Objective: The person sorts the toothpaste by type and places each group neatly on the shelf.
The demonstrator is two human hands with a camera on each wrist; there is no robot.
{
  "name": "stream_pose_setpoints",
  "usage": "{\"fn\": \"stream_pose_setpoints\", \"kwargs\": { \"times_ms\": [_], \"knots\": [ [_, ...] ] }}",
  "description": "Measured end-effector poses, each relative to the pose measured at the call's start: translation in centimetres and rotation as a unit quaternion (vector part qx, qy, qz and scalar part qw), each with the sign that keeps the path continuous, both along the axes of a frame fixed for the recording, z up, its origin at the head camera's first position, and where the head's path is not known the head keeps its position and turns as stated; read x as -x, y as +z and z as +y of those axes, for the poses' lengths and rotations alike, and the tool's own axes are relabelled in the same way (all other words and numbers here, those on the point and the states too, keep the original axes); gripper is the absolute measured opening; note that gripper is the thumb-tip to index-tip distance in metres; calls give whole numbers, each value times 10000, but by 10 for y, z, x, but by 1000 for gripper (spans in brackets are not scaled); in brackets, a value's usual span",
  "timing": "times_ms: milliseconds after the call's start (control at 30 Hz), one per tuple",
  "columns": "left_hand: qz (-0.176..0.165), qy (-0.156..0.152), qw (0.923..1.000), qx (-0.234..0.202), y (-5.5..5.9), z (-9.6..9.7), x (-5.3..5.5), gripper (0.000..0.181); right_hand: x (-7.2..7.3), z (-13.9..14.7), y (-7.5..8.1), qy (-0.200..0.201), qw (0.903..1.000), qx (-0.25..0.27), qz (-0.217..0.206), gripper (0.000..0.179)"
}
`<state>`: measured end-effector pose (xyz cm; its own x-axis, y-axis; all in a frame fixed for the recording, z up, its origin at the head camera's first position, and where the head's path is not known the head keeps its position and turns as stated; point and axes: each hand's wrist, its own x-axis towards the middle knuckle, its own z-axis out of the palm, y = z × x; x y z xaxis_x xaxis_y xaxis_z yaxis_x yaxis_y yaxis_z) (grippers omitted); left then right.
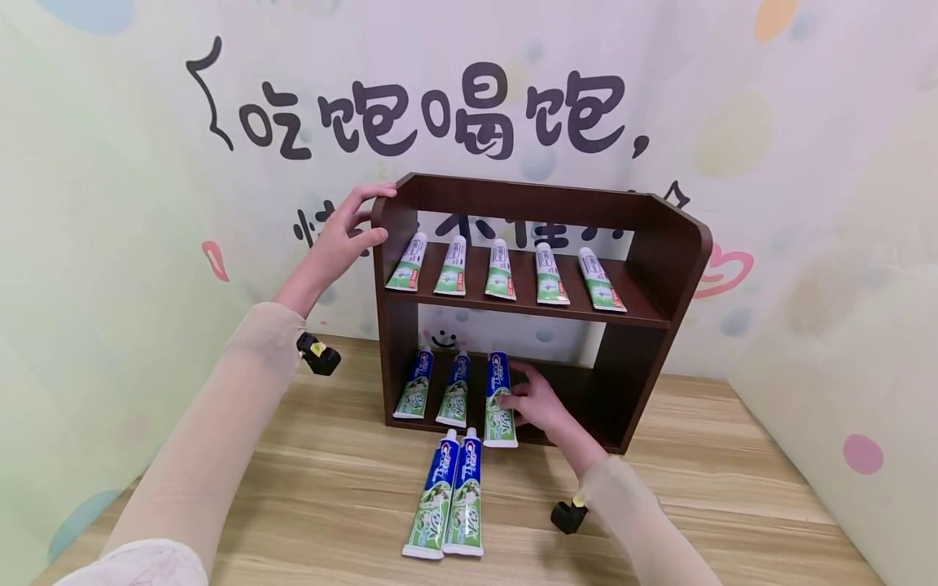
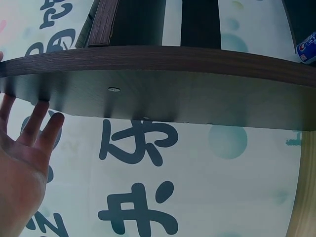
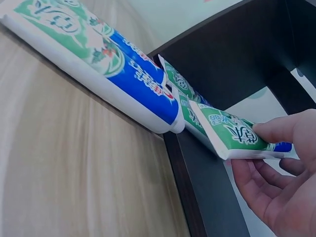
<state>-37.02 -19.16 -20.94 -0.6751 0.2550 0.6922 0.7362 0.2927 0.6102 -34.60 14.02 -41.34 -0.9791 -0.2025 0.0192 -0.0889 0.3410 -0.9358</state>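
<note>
A small dark brown two-tier shelf stands on the table. My left hand holds its upper left side panel, the fingers against the wood. With thumb and fingers my right hand pinches a blue-and-green toothpaste tube at the lower tier; its flat end juts past the front edge, tilted in the right wrist view, where the right hand is seen from the palm side. To its left on that tier lie two matching tubes, one at the far left and one beside the held tube.
Two more blue-and-green tubes, the left one and the right one, lie side by side on the wooden table before the shelf. The upper tier carries a row of several white-and-green tubes. Printed fabric walls surround the table.
</note>
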Motion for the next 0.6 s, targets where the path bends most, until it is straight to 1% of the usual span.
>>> {"fn": "stream_pose_setpoints", "kwargs": {
  "times_ms": [100,333,600],
  "knots": [
    [24,-8,10000,26,0,0,1,49,5,1,-2,-22,10000,79,36,73],
    [-9,2,10000,19,1,0,1,50,14,2,-5,-189,9997,75,129,75],
    [1,-28,10000,6,1,1,-2,50,25,0,-9,-353,9990,148,248,76]
  ]
}}
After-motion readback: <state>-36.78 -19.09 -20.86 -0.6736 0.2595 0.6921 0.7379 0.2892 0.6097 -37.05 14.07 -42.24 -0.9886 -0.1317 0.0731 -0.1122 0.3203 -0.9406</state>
